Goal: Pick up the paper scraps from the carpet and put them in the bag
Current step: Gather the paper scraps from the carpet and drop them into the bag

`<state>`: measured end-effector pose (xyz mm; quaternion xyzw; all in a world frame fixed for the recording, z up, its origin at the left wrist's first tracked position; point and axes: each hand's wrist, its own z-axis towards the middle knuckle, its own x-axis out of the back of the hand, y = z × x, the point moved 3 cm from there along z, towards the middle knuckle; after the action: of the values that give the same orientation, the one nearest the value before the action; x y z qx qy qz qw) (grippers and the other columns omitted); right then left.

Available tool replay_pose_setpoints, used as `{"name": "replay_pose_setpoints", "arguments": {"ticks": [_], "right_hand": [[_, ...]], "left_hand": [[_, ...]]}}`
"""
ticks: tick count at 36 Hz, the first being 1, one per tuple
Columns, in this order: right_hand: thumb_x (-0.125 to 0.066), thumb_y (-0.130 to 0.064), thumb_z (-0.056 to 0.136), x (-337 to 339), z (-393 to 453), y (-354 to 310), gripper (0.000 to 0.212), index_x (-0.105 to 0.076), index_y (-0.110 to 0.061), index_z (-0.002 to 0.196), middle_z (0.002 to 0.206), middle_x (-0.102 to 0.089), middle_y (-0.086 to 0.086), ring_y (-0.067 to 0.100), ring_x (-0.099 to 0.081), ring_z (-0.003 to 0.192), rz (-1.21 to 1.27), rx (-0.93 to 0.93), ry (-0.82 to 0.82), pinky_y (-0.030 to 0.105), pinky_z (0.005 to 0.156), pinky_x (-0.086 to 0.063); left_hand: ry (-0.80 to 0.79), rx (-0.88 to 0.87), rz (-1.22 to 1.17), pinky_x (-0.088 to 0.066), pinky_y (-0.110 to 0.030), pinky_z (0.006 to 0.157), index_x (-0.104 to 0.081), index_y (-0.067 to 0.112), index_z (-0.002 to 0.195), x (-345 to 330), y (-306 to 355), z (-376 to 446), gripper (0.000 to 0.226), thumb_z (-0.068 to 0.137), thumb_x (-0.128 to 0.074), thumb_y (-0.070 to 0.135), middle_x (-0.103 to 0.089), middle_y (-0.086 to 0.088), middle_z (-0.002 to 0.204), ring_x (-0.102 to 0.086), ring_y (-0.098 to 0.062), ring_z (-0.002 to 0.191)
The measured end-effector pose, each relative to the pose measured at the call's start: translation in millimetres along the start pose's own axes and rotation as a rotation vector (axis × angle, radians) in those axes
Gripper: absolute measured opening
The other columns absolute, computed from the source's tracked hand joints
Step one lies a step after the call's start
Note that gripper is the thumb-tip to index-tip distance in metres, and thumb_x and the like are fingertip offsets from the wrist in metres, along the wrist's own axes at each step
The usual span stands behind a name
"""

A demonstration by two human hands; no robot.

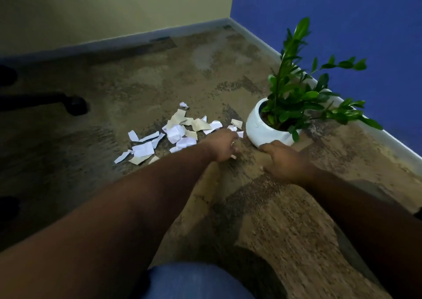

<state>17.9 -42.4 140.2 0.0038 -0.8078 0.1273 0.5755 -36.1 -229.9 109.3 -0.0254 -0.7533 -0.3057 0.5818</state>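
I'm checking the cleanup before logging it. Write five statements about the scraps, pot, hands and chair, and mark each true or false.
1. The paper scraps lie on the carpet. True.
2. The pot is black. False: it is white and holds a green plant.
3. The left hand reaches among the scraps beside the pot. True.
4. The right hand holds a bag. False: no bag is in view, and that hand is down by the pot's base.
5. A chair caster stands right of the pot. False: it is far to the left.
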Motion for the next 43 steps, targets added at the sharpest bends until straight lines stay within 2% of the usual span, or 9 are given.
{"name": "replay_pose_setpoints", "arguments": {"ticks": [4,8,12,17,21,27,34,39,43], "right_hand": [[-0.069,-0.028,0.082,-25,29,-15,0.052,-0.052,-0.022,0.131,0.128,-0.053,0.005,0.023,-0.054,0.111,0.060,-0.029,-0.011,0.033,0.091,-0.047],[-0.071,-0.025,0.080,-47,57,-24,0.064,-0.048,-0.023,0.139,0.137,-0.052,0.005,0.025,-0.053,0.121,0.055,-0.004,-0.013,0.034,0.098,-0.044],[-0.069,-0.018,0.080,-64,87,-31,0.068,-0.045,-0.028,0.142,0.143,-0.049,0.005,0.026,-0.048,0.128,0.063,0.008,-0.044,0.037,0.104,-0.041],[-0.068,-0.029,0.085,-79,130,-42,0.071,-0.037,-0.017,0.148,0.156,-0.034,0.007,0.027,-0.030,0.144,-0.036,0.020,-0.111,0.041,0.118,-0.029],[-0.067,-0.032,0.085,-79,156,-51,0.059,-0.048,-0.010,0.136,0.138,-0.050,0.014,0.032,-0.044,0.129,0.008,0.027,-0.002,0.037,0.103,-0.034],[-0.082,-0.057,0.063,-94,187,-51,0.116,-0.016,-0.023,0.153,0.157,-0.015,0.014,0.038,-0.019,0.145,0.043,-0.121,-0.080,0.047,0.114,-0.025],[-0.077,-0.068,0.059,-115,207,-48,0.128,-0.002,-0.030,0.155,0.162,-0.008,0.011,0.040,-0.009,0.148,0.001,-0.204,-0.195,0.053,0.118,-0.020],[-0.073,-0.052,0.076,-121,207,-52,0.096,-0.019,-0.031,0.152,0.162,-0.006,0.008,0.049,-0.012,0.144,-0.032,-0.180,-0.157,0.054,0.114,-0.024],[-0.066,-0.035,0.085,-119,199,-58,0.064,-0.040,-0.024,0.142,0.155,-0.028,0.011,0.038,-0.034,0.138,-0.004,-0.140,-0.067,0.046,0.109,-0.034]], "left_hand": [[0.040,0.053,-0.021,-0.043,-0.038,0.103,-0.057,0.014,0.130,-13,-48,-1,0.047,0.089,-0.065,0.035,-0.058,-0.008,0.134,-0.053,-0.028,0.123],[0.055,0.008,-0.048,-0.046,-0.043,0.099,-0.054,0.023,0.131,-24,-86,8,0.056,0.079,-0.070,0.039,-0.062,-0.003,0.128,-0.055,-0.026,0.121],[0.041,0.222,0.028,-0.037,-0.055,0.108,-0.038,0.030,0.143,-34,-127,16,0.084,0.071,-0.072,0.059,-0.037,-0.005,0.151,-0.031,-0.031,0.141],[0.117,0.299,0.070,-0.022,-0.061,0.114,-0.018,0.036,0.153,-32,-168,22,0.117,0.059,-0.076,0.072,-0.008,-0.003,0.164,-0.005,-0.032,0.151],[0.156,0.345,0.090,-0.022,-0.068,0.110,-0.010,0.040,0.153,-28,-196,27,0.131,0.046,-0.076,0.078,0.003,-0.005,0.165,0.001,-0.033,0.152],[0.057,0.402,0.072,-0.013,-0.078,0.107,0.009,0.043,0.152,-30,-226,36,0.150,0.033,-0.072,0.087,0.015,-0.006,0.164,0.014,-0.035,0.151],[-0.107,0.389,-0.008,-0.024,-0.071,0.109,0.006,0.036,0.153,-37,-232,50,0.151,0.036,-0.078,0.082,-0.001,-0.019,0.159,0.005,-0.042,0.149],[-0.170,0.401,0.115,-0.032,-0.071,0.104,-0.018,0.038,0.144,-40,-225,52,0.123,0.044,-0.080,0.074,-0.017,-0.014,0.153,-0.005,-0.045,0.147],[-0.146,0.397,0.116,-0.041,-0.062,0.101,-0.033,0.035,0.139,-40,-221,51,0.100,0.055,-0.082,0.062,-0.028,-0.014,0.144,-0.020,-0.042,0.140]]}}
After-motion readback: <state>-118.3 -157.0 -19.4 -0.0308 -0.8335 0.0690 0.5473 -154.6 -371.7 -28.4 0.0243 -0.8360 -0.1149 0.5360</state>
